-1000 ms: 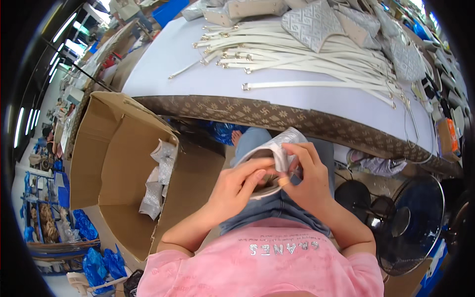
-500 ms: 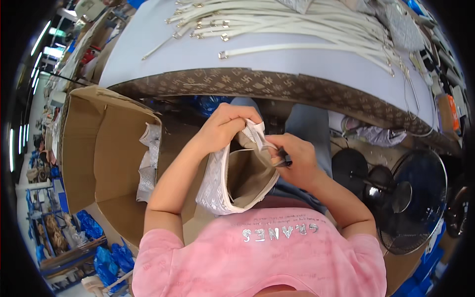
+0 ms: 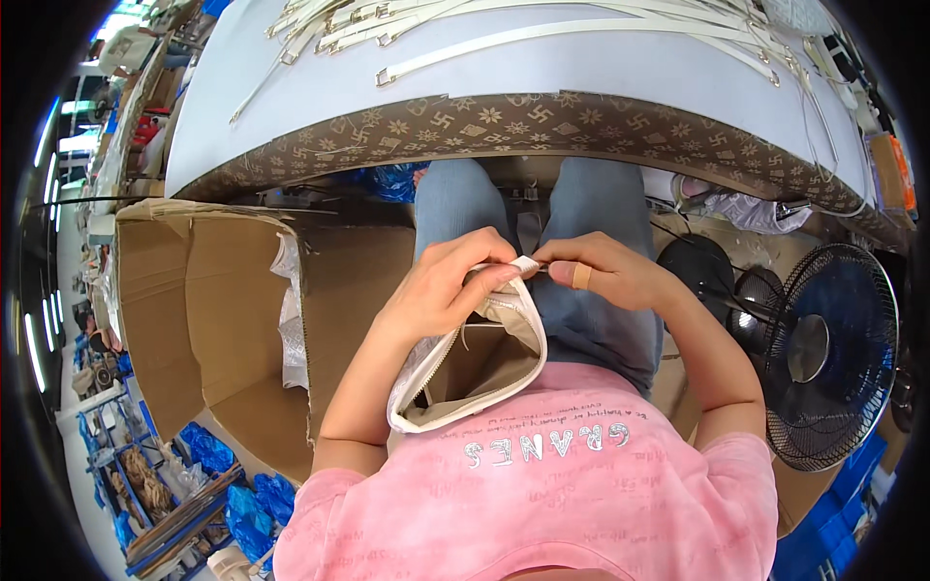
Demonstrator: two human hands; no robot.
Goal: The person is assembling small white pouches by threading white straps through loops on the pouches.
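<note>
A small white zip bag (image 3: 480,366) with a beige lining gapes in front of my shirt, its toothed zipper running along the rim. My left hand (image 3: 453,286) is closed on the bag's upper end, thumb and fingers pinching beside a short white tab (image 3: 526,264). At that tab my right hand (image 3: 612,271), with a tan bandage around one finger, is closed in a pinch. A thin dark tip pokes out between its fingers and meets the tab. The rest of this small dark tool is hidden by the hand.
Several white straps with metal buckles (image 3: 504,50) lie on the white table (image 3: 291,107) ahead. An open cardboard box (image 3: 247,339) with white patterned pieces (image 3: 291,320) stands at my left. A black fan (image 3: 823,358) is close by my right elbow.
Both hands have shifted slightly; the right has turned, hiding the black tool body that showed before. The bag's opening faces up more, and the table sits higher in view.
</note>
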